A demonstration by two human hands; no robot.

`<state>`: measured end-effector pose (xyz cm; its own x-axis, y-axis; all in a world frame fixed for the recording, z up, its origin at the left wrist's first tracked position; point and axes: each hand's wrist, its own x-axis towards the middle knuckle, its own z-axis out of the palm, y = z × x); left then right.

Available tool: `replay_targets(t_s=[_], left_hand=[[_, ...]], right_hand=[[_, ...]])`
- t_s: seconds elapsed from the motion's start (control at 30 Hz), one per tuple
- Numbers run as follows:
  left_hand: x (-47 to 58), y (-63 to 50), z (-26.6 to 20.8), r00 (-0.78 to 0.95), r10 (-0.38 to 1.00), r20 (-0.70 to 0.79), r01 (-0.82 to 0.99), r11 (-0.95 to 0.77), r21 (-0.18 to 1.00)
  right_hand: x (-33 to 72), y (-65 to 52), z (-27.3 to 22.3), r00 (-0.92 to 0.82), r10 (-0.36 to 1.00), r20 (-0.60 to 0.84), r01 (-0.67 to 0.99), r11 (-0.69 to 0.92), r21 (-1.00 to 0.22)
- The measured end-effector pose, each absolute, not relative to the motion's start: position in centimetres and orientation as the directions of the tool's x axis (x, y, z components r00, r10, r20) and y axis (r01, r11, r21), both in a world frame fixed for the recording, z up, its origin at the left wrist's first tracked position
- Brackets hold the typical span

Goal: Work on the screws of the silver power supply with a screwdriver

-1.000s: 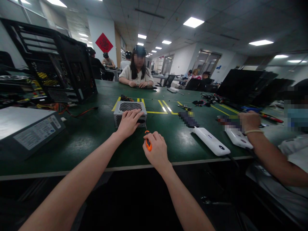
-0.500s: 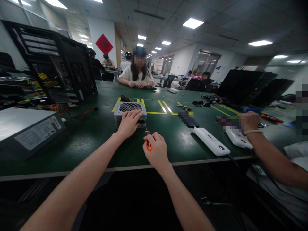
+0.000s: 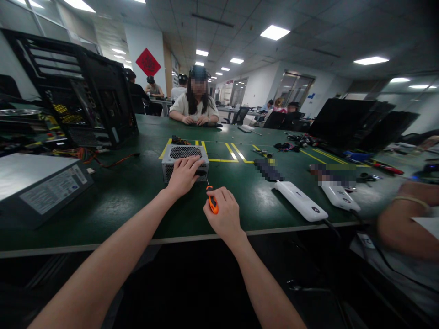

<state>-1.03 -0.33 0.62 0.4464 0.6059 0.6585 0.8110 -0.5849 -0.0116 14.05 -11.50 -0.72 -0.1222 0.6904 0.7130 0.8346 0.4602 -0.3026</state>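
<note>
A silver computer power supply (image 3: 166,171) with a perforated fan grille sits on the green table in front of me. My left hand (image 3: 184,174) lies across its near top edge, fingers stretched out flat and pressing on the casing; the thumb is hardly visible. In my right hand (image 3: 223,211), closed around its handle, is an orange-and-black screwdriver (image 3: 213,203). The thin shaft points up and away, its tip at the lower right of the unit's near face, beside a black socket (image 3: 201,173). The exact contact of the tip is too small to tell.
At left stand a larger power supply (image 3: 51,192) and an open black computer case (image 3: 103,100), with loose cables between. White power banks (image 3: 302,202) lie at right. Across the table sits a person (image 3: 195,103); another person's arm (image 3: 404,219) is at the right edge.
The other person's arm at right has drawn back from the table toward the edge. The screwdriver handle has turned slightly in my right hand; my left hand stays in place.
</note>
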Motion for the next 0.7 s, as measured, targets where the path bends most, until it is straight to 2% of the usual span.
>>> replay_targets(t_s=[0.13,0.37,0.57,0.7], left_hand=[[-0.98,-0.29,0.55,0.437,0.621,0.651,0.813,-0.583,0.009],[-0.99,-0.19,0.57,0.44,0.609,0.66,0.812,-0.584,-0.003],[-0.95,-0.12,0.47,0.436,0.593,0.677,0.816,-0.577,-0.02],[-0.96,-0.04,0.36,0.435,0.593,0.678,0.814,-0.58,-0.015]], right_hand=[[14.04,-11.58,-0.83,-0.133,0.689,0.713,0.842,0.458,-0.284],[14.22,-11.64,-1.48,-0.002,0.682,0.731,0.891,0.333,-0.309],[14.08,-11.74,-1.1,-0.042,0.72,0.693,0.904,0.323,-0.281],[13.99,-11.63,-1.17,-0.024,0.697,0.717,0.903,0.323,-0.284]])
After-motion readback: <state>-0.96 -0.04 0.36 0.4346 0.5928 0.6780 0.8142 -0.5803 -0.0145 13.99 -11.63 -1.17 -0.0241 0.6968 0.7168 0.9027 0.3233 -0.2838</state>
